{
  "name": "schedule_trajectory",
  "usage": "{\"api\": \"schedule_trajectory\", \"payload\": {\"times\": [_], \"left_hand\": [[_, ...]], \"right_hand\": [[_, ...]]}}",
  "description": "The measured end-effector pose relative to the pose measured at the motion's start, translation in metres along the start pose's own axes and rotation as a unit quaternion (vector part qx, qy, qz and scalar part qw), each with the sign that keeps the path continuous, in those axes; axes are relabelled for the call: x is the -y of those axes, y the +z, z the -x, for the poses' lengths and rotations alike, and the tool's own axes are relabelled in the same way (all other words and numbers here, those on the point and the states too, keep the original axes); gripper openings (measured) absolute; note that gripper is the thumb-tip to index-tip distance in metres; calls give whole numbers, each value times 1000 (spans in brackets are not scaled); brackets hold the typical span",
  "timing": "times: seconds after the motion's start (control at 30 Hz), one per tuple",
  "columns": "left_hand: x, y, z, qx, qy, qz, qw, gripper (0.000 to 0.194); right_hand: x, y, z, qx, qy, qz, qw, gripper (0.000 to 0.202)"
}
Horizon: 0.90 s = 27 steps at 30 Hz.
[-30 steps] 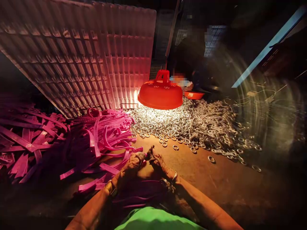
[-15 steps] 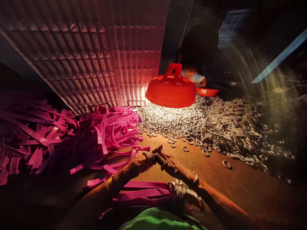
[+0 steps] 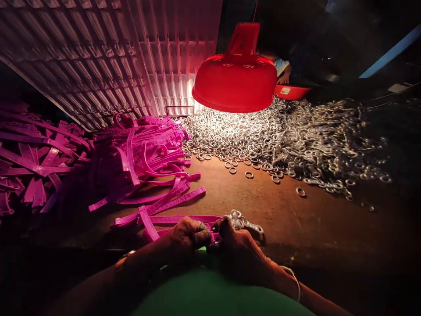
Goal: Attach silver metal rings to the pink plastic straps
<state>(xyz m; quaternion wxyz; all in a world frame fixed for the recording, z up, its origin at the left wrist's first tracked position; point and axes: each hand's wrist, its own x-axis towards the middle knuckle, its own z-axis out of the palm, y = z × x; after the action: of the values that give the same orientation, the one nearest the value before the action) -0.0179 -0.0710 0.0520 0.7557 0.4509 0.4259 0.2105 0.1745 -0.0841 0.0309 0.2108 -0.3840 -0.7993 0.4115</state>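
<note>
At the near edge of the table, my left hand and my right hand meet almost fingertip to fingertip, both closed in a pinch. Dark coverings wrap some of the fingers. A bit of pink strap shows between them; most of what they grip is hidden by the fingers. Just behind the hands lie finished-looking pink straps, with a cluster of metal rings at their right end. Loose pink straps rest farther back on the wood.
A red lamp hangs low over a wide heap of metal rings. Piles of pink straps spread at left before a ribbed panel. Behind the heap are a red basin and another person's hand.
My hands have come down and closer to my body, near the green cloth. The head view has tilted down, and a pink strap shows between the fingers.
</note>
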Motion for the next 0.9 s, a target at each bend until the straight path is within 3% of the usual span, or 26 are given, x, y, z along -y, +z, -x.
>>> {"api": "schedule_trajectory", "payload": {"times": [0.17,0.37,0.47,0.57,0.63,0.7,0.8,0.9], "left_hand": [[6,13,6,-17,32,81,996,48],[18,11,-11,-15,-45,149,988,46],[16,10,-17,-25,-54,152,987,49],[10,7,-20,9,-30,140,990,42],[6,1,-20,14,-6,63,998,36],[2,-12,-18,-34,16,-91,995,36],[-5,-40,-7,-129,9,-314,940,35],[-11,-62,13,-202,-61,-463,861,28]], "right_hand": [[8,-3,-4,31,124,-131,983,14],[8,-13,-13,85,66,-76,991,11],[5,-17,-20,116,61,-42,990,11],[0,-19,-29,153,38,-14,987,6],[-6,-21,-32,165,18,30,986,6],[-16,-24,-32,151,3,97,984,9],[-35,-31,-24,101,-1,171,980,8],[-52,-36,-14,63,19,191,979,10]]}}
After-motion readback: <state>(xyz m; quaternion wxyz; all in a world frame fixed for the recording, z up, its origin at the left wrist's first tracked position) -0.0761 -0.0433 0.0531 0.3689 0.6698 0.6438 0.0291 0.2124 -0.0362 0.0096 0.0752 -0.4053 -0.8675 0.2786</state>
